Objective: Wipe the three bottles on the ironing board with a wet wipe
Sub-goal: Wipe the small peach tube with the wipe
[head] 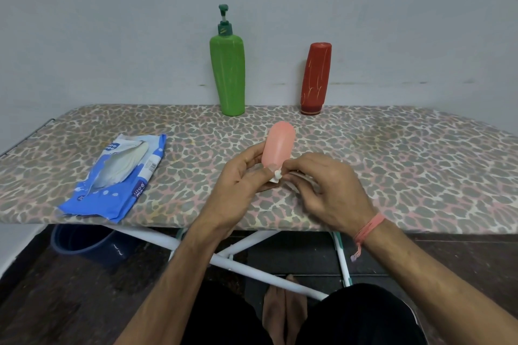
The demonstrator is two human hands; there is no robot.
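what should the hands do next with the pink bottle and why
Probably slide the wipe up from the cap end along the pink bottle. The left hand holds the bottle lifted off the board, while the right hand pinches the small white wipe near its lower end; the body above looks unwiped.

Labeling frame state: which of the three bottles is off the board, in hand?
The pink bottle, gripped by the left hand with the right hand at its lower end. The green pump bottle and red bottle stand by the wall.
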